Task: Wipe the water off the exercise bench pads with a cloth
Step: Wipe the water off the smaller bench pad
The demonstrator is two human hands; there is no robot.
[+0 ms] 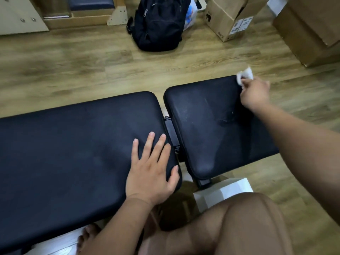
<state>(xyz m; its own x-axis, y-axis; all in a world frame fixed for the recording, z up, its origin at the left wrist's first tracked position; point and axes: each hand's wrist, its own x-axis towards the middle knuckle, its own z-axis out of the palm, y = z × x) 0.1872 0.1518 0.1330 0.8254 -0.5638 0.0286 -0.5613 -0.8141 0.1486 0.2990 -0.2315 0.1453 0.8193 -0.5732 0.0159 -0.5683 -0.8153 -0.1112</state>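
Note:
Two black bench pads lie end to end across the view. The long back pad fills the left, and the shorter seat pad is on the right, with a metal hinge bracket in the gap between them. My left hand rests flat, fingers spread, on the near right corner of the long pad. My right hand holds a small crumpled white cloth at the far right corner of the seat pad. A faint wet streak and a few droplets show on the seat pad.
Wood-look floor surrounds the bench. A black backpack stands on the floor beyond it, with cardboard boxes at the far right and wooden furniture at the far left. My bare knee is low at the right, and a white block lies under the seat.

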